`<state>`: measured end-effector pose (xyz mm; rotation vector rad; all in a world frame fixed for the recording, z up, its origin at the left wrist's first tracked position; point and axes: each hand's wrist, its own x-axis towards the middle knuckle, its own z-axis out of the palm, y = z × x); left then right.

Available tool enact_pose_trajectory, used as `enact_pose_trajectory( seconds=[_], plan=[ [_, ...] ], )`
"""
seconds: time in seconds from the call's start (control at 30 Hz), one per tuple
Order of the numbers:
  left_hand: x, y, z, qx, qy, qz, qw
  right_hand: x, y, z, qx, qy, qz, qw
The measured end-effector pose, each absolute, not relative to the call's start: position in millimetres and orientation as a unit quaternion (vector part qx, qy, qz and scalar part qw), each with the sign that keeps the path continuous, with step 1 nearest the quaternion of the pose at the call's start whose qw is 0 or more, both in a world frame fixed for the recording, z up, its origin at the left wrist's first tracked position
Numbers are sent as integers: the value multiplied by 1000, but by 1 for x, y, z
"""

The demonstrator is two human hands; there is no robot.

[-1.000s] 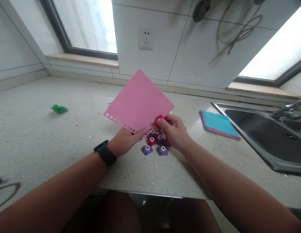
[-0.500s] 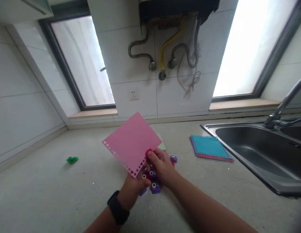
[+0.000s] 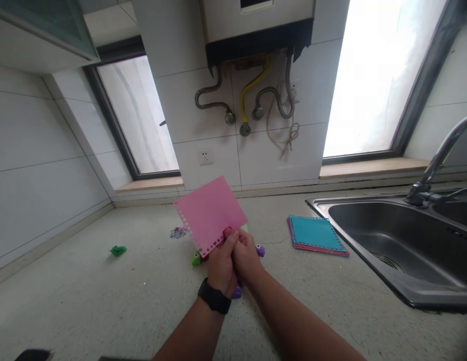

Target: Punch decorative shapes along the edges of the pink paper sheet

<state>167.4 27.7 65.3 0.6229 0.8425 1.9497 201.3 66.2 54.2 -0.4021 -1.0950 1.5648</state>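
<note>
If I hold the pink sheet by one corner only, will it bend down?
Probably it stays fairly flat: the pink sheet, gripped only at its lower corner by the left hand and right hand, stands up without drooping. The punched holes along its edges may tear if pulled.

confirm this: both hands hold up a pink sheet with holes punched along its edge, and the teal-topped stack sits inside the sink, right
Not quite. In the head view the teal-topped stack lies on the counter just left of the sink, not inside it. The rest holds: the left hand and right hand hold up the pink sheet with holes punched along its edge.
</note>
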Motion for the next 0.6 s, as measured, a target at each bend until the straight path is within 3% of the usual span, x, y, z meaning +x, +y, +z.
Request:
enact_pose_trajectory(
  seconds=[0.6],
  plan=[
    [175, 34, 64, 231, 320, 793, 464, 208, 68, 57, -152, -470, 655, 572]
  ],
)
